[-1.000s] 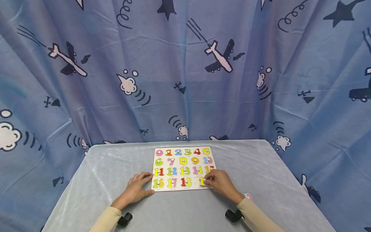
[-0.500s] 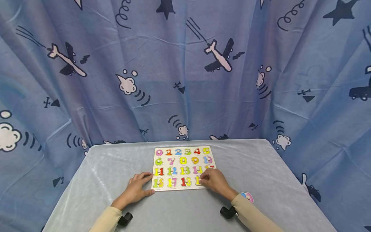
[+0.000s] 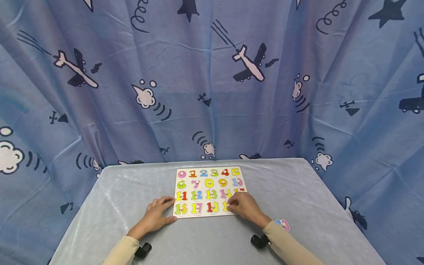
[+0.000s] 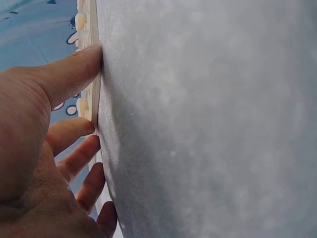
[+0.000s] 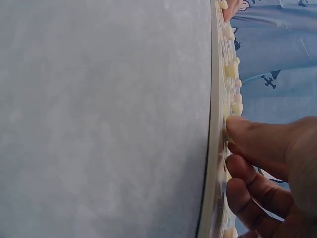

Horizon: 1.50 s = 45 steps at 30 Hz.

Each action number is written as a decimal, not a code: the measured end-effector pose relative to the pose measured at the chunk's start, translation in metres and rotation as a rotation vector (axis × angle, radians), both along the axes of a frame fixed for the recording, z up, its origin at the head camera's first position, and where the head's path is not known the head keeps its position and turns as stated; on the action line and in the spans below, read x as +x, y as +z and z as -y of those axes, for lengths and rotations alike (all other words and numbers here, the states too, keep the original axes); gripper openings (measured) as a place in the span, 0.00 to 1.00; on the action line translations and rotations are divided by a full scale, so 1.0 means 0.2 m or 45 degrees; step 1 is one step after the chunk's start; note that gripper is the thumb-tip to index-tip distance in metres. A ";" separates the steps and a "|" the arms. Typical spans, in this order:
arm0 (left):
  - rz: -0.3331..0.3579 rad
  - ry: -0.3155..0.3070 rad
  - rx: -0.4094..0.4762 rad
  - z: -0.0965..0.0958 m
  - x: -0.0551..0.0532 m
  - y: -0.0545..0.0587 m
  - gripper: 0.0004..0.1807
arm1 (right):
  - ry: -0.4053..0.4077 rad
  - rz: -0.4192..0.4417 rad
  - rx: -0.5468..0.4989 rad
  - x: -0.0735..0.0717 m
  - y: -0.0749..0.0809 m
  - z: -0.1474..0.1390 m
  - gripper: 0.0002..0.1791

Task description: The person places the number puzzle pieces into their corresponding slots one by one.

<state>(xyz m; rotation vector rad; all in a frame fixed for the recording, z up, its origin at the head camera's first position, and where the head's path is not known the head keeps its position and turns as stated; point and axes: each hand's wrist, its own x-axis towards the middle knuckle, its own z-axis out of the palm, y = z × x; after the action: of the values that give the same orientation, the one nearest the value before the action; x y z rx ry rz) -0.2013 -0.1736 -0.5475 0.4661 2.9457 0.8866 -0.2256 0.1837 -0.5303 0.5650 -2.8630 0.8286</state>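
A pale wooden number puzzle board [image 3: 204, 209] lies on the table, filled with rows of coloured numerals with knobs. My right hand [image 3: 246, 207] pinches a yellow number piece [image 3: 225, 207] at the board's bottom right; the hand covers most of it. In the right wrist view, thumb and fingertips [image 5: 235, 126] meet close against the board, among its knobs. My left hand [image 3: 154, 217] spreads along the board's left side, the thumb at the lower left corner. The left wrist view has that thumb [image 4: 86, 59] pressed on the board's edge.
A blue and pink number piece [image 3: 283, 225] lies on the grey cloth-covered table [image 3: 205, 243], right beside the right sleeve. Behind the table hangs a blue curtain [image 3: 185, 129] with printed planes. A black wrist camera [image 3: 259, 241] sits under the right forearm.
My right hand has shifted a little left with the yellow number piece, over the pale recess seen earlier, then stayed nearly still. The left hand and board hold their places.
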 end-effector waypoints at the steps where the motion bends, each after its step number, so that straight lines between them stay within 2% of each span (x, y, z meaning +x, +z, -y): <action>1: -0.001 -0.002 0.003 0.00 0.00 0.00 0.38 | 0.002 -0.001 0.002 0.00 0.00 0.00 0.05; 11: 0.012 0.003 -0.002 0.00 -0.01 0.00 0.38 | -0.095 -0.048 -0.086 0.04 0.07 -0.16 0.09; 18: 0.022 0.003 0.013 0.00 0.00 0.01 0.38 | -0.170 0.006 -0.141 0.10 0.09 -0.33 0.07; 30: 0.020 0.004 0.007 0.00 0.00 0.00 0.38 | -0.223 0.025 -0.063 0.23 0.12 -0.55 0.10; 36: 0.010 0.006 -0.008 0.01 -0.01 0.01 0.38 | -0.220 0.057 -0.027 0.26 0.10 -0.65 0.10; 45: 0.018 0.010 -0.008 0.01 -0.01 0.01 0.38 | -0.235 0.136 -0.014 0.28 0.05 -0.71 0.09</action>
<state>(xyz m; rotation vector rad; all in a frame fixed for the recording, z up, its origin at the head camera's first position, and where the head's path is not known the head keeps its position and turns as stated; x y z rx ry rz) -0.2028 -0.1748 -0.5461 0.4470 2.9385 0.8778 -0.1689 0.3262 -0.5201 0.2567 -2.9467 0.8672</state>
